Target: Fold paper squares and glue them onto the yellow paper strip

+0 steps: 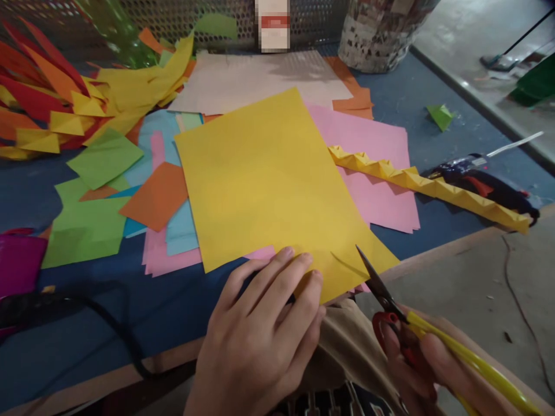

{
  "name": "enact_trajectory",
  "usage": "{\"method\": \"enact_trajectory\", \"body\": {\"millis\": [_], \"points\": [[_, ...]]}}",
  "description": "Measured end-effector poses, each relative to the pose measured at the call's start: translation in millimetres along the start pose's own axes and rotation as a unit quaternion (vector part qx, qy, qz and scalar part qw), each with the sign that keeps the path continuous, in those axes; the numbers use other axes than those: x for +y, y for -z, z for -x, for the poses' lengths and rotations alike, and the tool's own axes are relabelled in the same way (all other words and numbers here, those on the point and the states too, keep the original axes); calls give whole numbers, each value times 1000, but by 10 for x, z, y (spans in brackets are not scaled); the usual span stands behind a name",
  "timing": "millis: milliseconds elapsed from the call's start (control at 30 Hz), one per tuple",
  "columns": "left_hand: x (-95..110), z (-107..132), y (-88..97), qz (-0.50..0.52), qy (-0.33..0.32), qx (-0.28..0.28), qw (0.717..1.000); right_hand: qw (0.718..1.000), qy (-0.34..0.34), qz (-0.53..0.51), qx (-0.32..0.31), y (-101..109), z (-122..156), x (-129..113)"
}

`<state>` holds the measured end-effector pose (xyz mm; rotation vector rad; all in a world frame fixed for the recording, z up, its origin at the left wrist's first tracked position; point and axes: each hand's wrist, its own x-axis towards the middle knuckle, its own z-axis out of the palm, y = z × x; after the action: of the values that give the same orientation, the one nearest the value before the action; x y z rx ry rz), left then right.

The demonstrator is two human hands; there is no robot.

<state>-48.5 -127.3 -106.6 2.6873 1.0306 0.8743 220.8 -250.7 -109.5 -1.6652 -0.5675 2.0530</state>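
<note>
A large yellow paper sheet (264, 179) lies over other papers, its near right part reaching the table edge. My left hand (264, 318) grips its near edge, fingertips on top; the thumb is mostly hidden. In my right hand (433, 358) are scissors (378, 286) with dark blades and red handles. The blades point up and left over the sheet's near right edge and look closed or nearly so. A long yellow piece (472, 358) runs along the right hand; what it is I cannot make out. A folded yellow zigzag paper strip (416, 180) lies to the right.
Pink sheets (368, 167), green squares (104, 159) and an orange square (156, 196) surround the yellow sheet. Red, orange and yellow paper pieces (56, 98) pile up far left. A dark glue gun (485, 185) lies right, a papered container (377, 34) behind, a black cable (108, 323) near left.
</note>
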Motion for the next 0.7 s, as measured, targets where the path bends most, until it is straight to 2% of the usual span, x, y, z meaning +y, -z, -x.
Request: {"method": "enact_trajectory", "body": {"millis": [100, 233, 367, 533, 700], "points": [[-3, -10, 7, -1, -1, 1, 1000, 1000, -5, -2, -10, 12, 44, 59], [-1, -15, 3, 1, 0, 4, 1000, 997, -10, -8, -75, 103, 55, 149], [10, -13, -6, -6, -2, -1, 1000, 997, -4, 6, -71, 135, 44, 150], [13, -5, -12, -30, -8, -21, 999, 996, -1, -25, -87, 24, 45, -5], [16, 14, -24, -50, -15, -13, 999, 994, -40, -51, -83, 9, 85, -29]]}}
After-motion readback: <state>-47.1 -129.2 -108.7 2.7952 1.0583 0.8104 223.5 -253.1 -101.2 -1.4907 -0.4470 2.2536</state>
